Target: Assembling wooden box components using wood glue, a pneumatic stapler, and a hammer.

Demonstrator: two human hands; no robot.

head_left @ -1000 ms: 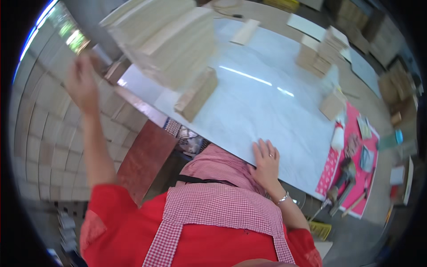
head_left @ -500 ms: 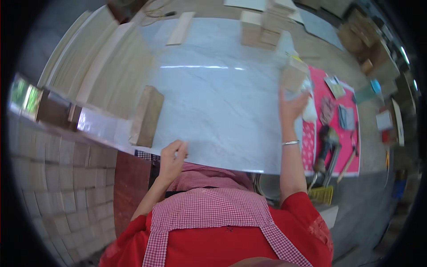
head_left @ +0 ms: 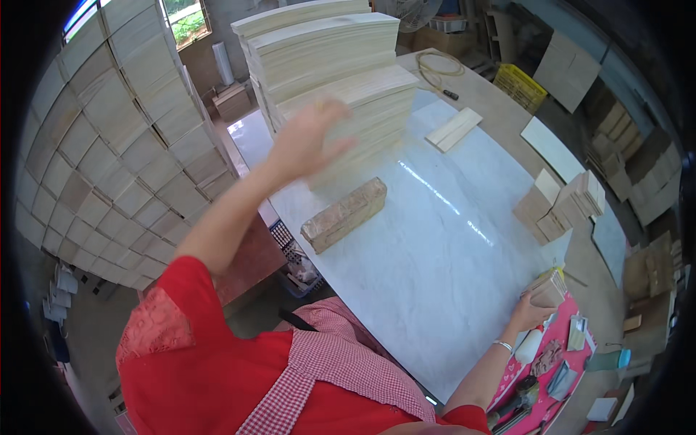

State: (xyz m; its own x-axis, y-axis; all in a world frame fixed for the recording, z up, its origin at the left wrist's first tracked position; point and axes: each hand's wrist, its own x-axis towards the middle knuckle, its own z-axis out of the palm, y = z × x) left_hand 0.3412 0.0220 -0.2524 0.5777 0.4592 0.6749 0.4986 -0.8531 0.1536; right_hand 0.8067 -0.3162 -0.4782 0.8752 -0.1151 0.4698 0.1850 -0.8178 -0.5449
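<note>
My left hand, slightly blurred, is raised in front of the tall stack of pale wooden boards. Its thumb stands apart from the fingers and nothing shows in it. Near this stack, a brown brick-shaped block lies on the glossy marbled tabletop. At the table's right side, my right hand closes around a small stack of thin wooden pieces. Part of its grip is hidden behind the hand. A white bottle lies beside that wrist.
Small wooden blocks stand at the far right, and a flat strip lies farther back. A pink cloth holds a power drill and rags. A teal-capped bottle stands beyond. Stacked boards fill the left side.
The view has swung left. My left hand has risen from the table's front edge toward the tall board stack and opened. My right hand stays by the small wooden pieces.
</note>
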